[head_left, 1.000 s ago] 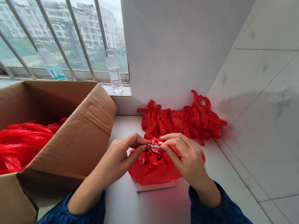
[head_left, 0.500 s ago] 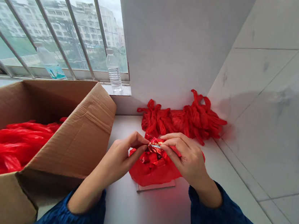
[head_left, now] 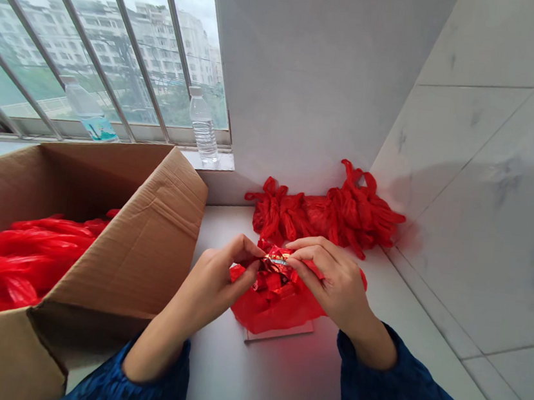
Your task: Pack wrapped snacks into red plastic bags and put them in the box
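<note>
Between my two hands is a shiny red wrapped candy (head_left: 279, 258) with gold and silver print. My left hand (head_left: 221, 279) pinches its left end between thumb and forefinger. My right hand (head_left: 330, 276) grips the other end with thumb and fingertips. Directly below lies an opened red plastic bag (head_left: 266, 310) holding several more red-wrapped pieces (head_left: 269, 283). Part of the bag is hidden behind my right hand. A flat, pale piece (head_left: 282, 333) sticks out from under the bag on the white surface (head_left: 244, 385).
A cardboard box (head_left: 140, 243) with red plastic bags (head_left: 31, 255) inside stands at the left. Bunched red bags (head_left: 324, 210) lie against the back wall. Two clear bottles, one upright (head_left: 202, 127) and one tilted (head_left: 90, 110), are by the barred window. A tiled wall (head_left: 502, 190) bounds the right.
My left thumb has shifted slightly left and down. Otherwise both hands stay nearly still around the candy.
</note>
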A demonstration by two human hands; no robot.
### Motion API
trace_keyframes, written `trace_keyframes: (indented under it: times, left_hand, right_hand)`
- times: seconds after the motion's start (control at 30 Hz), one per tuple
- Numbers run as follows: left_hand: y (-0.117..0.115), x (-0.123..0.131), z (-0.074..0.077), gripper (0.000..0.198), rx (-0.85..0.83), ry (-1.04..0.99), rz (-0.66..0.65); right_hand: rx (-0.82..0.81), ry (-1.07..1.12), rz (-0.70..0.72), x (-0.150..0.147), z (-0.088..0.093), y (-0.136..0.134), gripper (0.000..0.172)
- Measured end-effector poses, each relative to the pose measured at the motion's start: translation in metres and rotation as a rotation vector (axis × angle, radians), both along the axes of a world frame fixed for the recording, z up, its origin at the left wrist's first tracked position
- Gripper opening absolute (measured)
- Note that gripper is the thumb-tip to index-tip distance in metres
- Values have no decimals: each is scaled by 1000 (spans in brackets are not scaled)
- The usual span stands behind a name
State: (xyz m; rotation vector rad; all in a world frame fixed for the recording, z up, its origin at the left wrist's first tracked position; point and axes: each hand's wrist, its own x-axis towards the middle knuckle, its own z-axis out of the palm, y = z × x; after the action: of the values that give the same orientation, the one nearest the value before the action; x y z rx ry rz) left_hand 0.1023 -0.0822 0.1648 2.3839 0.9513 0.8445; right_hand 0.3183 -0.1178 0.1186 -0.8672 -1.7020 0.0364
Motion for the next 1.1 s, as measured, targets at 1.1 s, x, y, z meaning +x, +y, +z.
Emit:
trace_keyframes:
  times: [1.1]
  left_hand:
    - [-6,-1,6,10,61,41,-38]
  right_hand:
    - [-50,102,46,3,-3,2,7]
